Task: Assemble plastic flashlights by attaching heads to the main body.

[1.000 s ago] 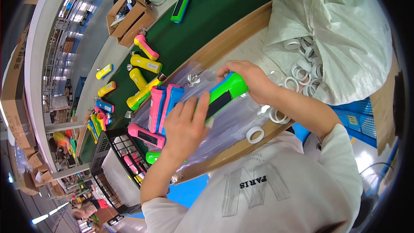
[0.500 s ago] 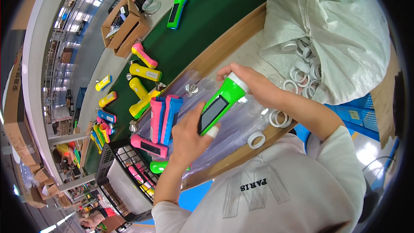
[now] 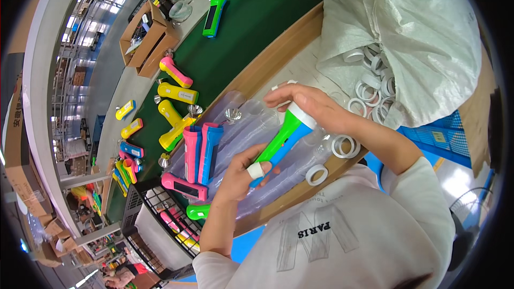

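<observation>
The cardboard tray (image 3: 278,51) lies beneath my hands. My right hand (image 3: 313,103), uncurled, fingers extended left, bears against the green-and-blue flashlight (image 3: 282,142). My left hand (image 3: 243,175), fingers curled, grasps its near-left end. The white collar (image 3: 301,115) rings its far-right end.

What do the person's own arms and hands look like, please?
White short sleeves leave both forearms bare. The left hand is ungloved but wears a white finger wrap; the right hand, also ungloved, wears small white finger bands.
</observation>
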Action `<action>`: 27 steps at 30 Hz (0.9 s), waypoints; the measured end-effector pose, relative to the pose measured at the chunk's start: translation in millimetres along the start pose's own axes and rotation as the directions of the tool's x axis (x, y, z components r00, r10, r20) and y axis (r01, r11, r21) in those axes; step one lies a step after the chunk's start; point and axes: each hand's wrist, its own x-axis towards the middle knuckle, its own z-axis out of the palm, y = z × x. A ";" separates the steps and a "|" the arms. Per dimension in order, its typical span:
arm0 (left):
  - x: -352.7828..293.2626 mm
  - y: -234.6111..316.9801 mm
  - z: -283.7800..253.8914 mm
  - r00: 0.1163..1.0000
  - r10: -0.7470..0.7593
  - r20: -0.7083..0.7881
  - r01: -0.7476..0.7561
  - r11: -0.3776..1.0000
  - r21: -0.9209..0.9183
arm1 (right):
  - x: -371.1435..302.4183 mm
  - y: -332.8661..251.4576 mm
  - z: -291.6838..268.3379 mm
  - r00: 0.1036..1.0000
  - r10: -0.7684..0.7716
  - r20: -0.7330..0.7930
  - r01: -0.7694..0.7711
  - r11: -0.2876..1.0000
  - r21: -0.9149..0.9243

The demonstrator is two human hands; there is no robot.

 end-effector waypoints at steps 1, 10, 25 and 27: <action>-1.5 -0.3 -0.4 1.000 -0.004 0.004 0.004 1.000 0.002 | -3.6 -0.5 1.2 0.993 -0.098 0.068 0.100 0.995 -0.015; 7.2 -11.5 23.6 0.761 0.646 0.061 -0.300 0.267 0.916 | 5.5 10.0 1.7 0.996 0.036 -0.080 -0.045 0.993 -0.109; 72.1 29.6 -25.3 0.996 0.087 -0.036 -0.092 0.980 -0.178 | -12.6 16.7 -98.0 0.838 -0.511 -0.193 -0.346 -0.222 -0.912; 108.0 59.2 -39.6 0.978 0.178 -0.106 -0.176 0.984 0.028 | -14.8 22.9 -122.4 0.907 -0.410 -0.096 -0.312 -0.499 -0.809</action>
